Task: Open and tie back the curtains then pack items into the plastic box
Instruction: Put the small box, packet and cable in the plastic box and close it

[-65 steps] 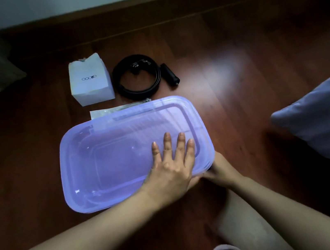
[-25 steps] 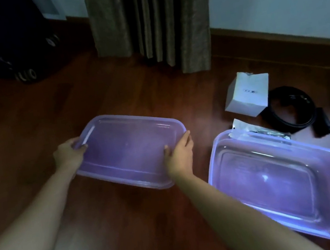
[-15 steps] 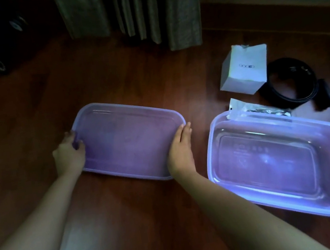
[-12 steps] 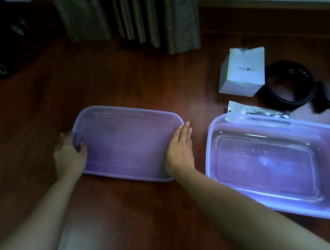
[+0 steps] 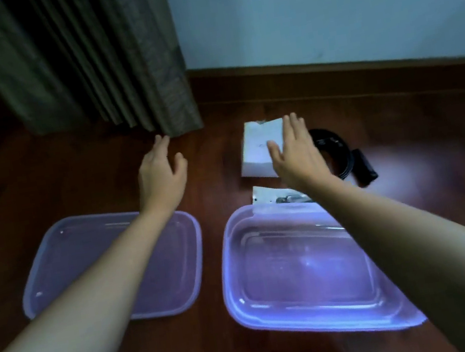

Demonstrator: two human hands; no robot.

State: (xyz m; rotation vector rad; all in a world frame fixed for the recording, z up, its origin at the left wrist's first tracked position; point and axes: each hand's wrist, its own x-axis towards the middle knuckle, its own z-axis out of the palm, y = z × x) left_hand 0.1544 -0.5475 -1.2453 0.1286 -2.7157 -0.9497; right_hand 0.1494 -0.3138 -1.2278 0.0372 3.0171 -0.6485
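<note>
Nearest, the plastic box (image 5: 310,270) is sitting open and empty on the floor (image 5: 429,120), w/ its lid (image 5: 58,273) lying flat just left of it; packing not yet begun, by the look of it. Past the box's far rim, a small packet (image 5: 271,195) is touching that rim. Right hand (image 5: 297,153), fingers spread, holding nothing, is hovering over the white carton (image 5: 255,154); black cable coil (image 5: 333,144) and its plug (image 5: 364,167) lying beyond. Left hand (image 5: 161,175), likewise spread and empty, is reaching toward the curtain (image 5: 91,61) hem. Curtain is hanging bunched; tie-back not visible. Floor towards the right edge offering free room.
</note>
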